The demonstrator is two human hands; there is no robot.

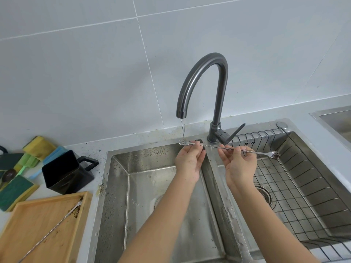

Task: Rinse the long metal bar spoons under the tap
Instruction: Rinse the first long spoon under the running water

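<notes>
double steel sink, set in the counter's middle, wire rack in its right basin, grey gooseneck tap at the back rim running a thin stream into the left basin; wooden tray at the counter's front left corner, carrying a second bar spoon along its right side, probably waiting its turn. left hand and right hand, each pinching the bar spoon with curled fingers, hold it level across the divider so its left end meets the stream, while the soiled bowl juts past the right hand over the rack, unrinsed.
</notes>
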